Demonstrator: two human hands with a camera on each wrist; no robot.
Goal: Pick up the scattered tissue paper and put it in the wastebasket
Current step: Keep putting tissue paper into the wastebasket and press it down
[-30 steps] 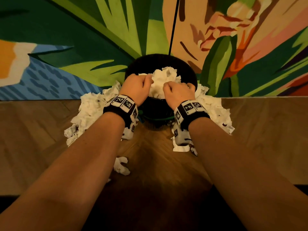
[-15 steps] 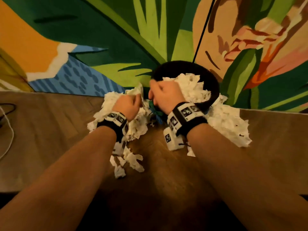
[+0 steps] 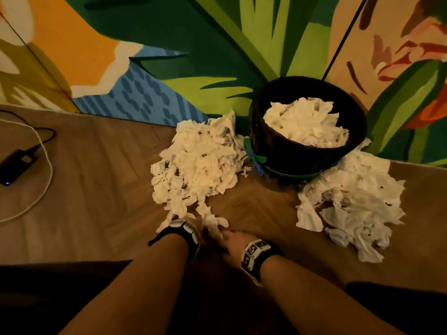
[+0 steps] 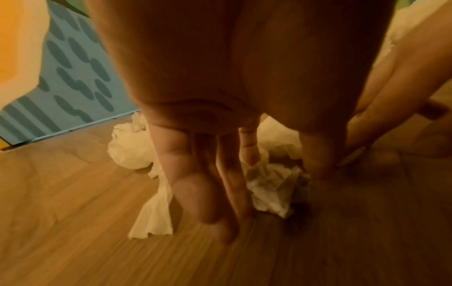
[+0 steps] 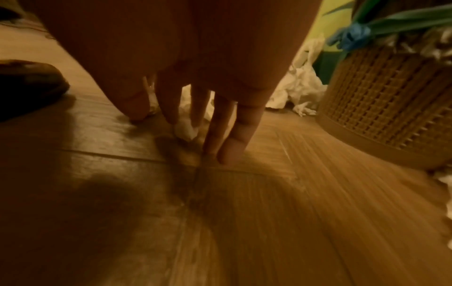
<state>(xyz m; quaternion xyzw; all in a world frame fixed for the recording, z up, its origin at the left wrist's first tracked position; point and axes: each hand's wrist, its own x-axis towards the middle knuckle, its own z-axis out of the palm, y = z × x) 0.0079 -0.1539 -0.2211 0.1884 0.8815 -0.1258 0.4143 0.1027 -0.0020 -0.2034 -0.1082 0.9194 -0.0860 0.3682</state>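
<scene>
A wastebasket (image 3: pixel 307 163) with a black liner stands by the painted wall, heaped with white tissue (image 3: pixel 304 124). One tissue pile (image 3: pixel 198 163) lies left of it, another (image 3: pixel 350 201) to its right. Both hands are low on the floor at the near tip of the left pile. My left hand (image 3: pixel 199 228) points straight fingers (image 4: pixel 195 193) down at the floor beside a crumpled tissue (image 4: pixel 271 185), thumb on the other side. My right hand (image 3: pixel 229 239) also has straight fingers (image 5: pixel 234 139), touching a small tissue scrap (image 5: pixel 186 130). Neither hand holds anything that shows.
A dark power bank (image 3: pixel 17 165) with a white cable (image 3: pixel 47 175) lies on the wooden floor at far left. The basket's woven side (image 5: pixel 391 108) and a blue-green tie (image 5: pixel 352 36) are close on the right hand's right. Bare floor lies between the two piles.
Both hands left the basket's rim and came back down to the floor at the near end of the left pile. The tissue they pressed stays in the basket. The view pulled back.
</scene>
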